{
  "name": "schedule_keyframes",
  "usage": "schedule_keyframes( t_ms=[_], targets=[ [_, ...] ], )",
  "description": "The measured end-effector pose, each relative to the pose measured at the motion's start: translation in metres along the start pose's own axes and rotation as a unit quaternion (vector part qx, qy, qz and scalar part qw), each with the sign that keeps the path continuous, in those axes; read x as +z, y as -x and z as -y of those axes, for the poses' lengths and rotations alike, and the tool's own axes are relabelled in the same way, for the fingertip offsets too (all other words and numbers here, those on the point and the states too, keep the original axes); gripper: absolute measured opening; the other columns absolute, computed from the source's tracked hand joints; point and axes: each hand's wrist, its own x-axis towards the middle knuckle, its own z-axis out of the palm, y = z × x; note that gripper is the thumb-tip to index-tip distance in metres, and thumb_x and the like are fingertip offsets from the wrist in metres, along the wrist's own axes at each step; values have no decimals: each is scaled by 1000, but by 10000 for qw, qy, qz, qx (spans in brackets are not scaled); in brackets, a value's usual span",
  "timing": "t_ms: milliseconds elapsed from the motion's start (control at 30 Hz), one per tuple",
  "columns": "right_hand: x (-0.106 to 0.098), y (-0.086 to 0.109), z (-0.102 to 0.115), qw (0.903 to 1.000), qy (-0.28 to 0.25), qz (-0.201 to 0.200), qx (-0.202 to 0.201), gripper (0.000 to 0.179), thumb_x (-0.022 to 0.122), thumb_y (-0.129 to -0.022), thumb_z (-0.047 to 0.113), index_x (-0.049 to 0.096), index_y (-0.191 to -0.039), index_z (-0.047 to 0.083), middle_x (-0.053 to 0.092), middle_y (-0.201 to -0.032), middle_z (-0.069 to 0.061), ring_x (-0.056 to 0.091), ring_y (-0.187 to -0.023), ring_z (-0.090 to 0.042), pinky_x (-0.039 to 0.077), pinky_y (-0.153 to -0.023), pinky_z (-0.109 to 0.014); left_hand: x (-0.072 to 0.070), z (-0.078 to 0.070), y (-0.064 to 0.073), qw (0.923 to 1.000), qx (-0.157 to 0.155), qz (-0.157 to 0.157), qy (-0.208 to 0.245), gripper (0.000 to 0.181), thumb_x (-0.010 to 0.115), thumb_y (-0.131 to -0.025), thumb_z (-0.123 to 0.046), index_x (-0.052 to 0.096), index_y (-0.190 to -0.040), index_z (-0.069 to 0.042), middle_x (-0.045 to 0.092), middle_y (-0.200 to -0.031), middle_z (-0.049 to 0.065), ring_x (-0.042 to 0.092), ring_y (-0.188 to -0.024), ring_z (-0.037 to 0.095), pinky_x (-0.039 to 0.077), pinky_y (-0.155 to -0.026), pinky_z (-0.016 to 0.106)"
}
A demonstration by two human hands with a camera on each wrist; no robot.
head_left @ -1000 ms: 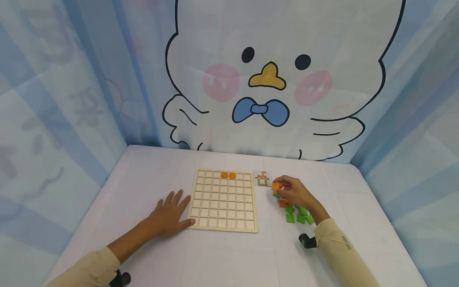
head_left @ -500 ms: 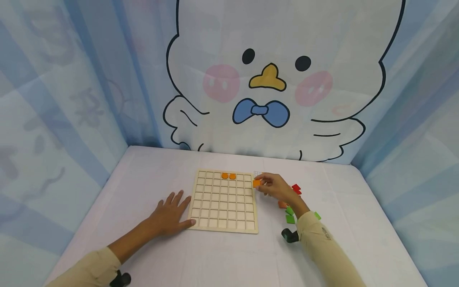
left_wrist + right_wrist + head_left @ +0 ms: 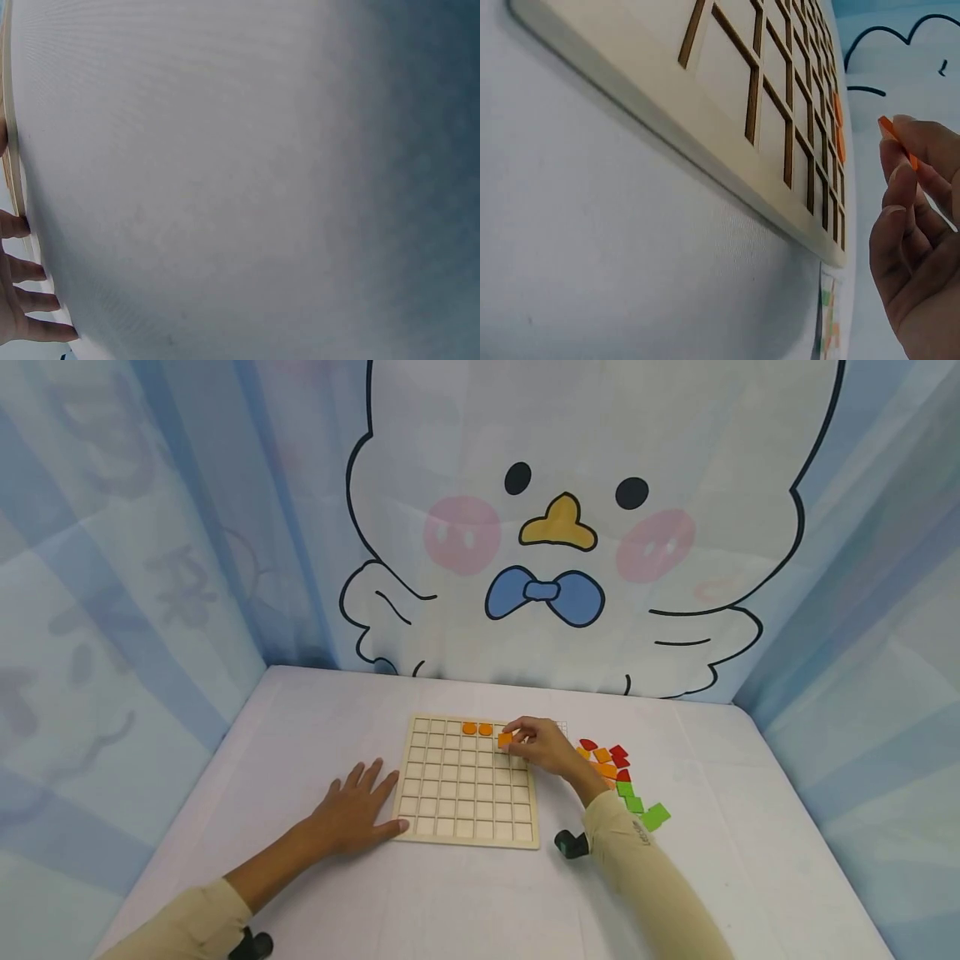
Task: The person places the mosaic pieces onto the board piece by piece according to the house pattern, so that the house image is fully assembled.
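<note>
A square wooden grid board (image 3: 467, 783) lies on the table, with two round orange pieces (image 3: 469, 728) side by side in its far row. My right hand (image 3: 546, 746) pinches a square orange tile (image 3: 505, 740) over the board's far right part. In the right wrist view the thin orange tile (image 3: 898, 141) shows edge-on between thumb and finger. My left hand (image 3: 352, 810) rests flat with fingers spread at the board's left edge, its thumb on the near left corner. At the left margin of the left wrist view, straight fingers (image 3: 34, 300) show beside the board.
Right of the board lies a loose pile of red, orange and green tiles (image 3: 633, 804), partly behind my right forearm. A small printed pattern card (image 3: 829, 315) lies by the board's far right corner, mostly covered in the head view. A cartoon-printed curtain (image 3: 570, 652) stands behind the table.
My right hand has carried the orange square tile leftward from the pile, past the card, to above the board. My left hand has stayed in place.
</note>
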Motion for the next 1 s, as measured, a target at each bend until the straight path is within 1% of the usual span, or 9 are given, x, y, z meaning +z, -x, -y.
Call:
schedule_keyframes(
  t_ms=[200,300,500,733,900,1000],
  targets=[
    [14,-11,6,9998,61,138,-117,30,69,-91,9,68,-120,3,68,-90,-8,59,-66,-15,50,-61,-25,2,1,0,10000,-3,-15,-40,84,56,-93,-63,40,-153,-6,30,-160,26,29,-145,53,31,-106,75],
    [20,-16,8,9996,104,183,-167,31,70,-90,9,67,-120,2,69,-90,-9,58,-66,-12,48,-61,-25,2,1,0,10000,-6,-31,-9,84,56,-93,-62,40,-153,-6,30,-160,27,29,-145,53,31,-106,75],
    [32,-22,12,9994,221,258,-111,28,71,-90,12,65,-117,3,70,-90,-9,57,-66,-11,45,-60,-25,3,2,0,10000,-30,-24,-42,84,56,-93,-63,40,-153,-7,30,-160,26,29,-145,53,31,-106,75],
    [43,-29,13,9983,567,131,-47,25,75,-90,14,68,-113,7,72,-89,-4,62,-69,-10,50,-64,-25,2,1,0,10000,-3,-19,-36,84,56,-93,-63,40,-153,-7,30,-160,26,29,-145,53,31,-106,75],
    [47,-32,16,9961,883,-19,-65,24,76,-88,16,70,-110,8,70,-88,-2,58,-72,-11,48,-67,-27,1,0,0,10000,-2,-1,-47,84,56,-93,-63,40,-153,-7,30,-160,26,29,-145,53,32,-106,75],
    [48,-34,17,9954,955,-20,25,24,76,-89,17,70,-110,9,69,-86,-1,56,-70,-11,46,-66,-26,0,0,1,10000,5,-13,-45,84,56,-93,-62,40,-153,-6,30,-160,26,29,-145,53,32,-106,75]
  ],
)
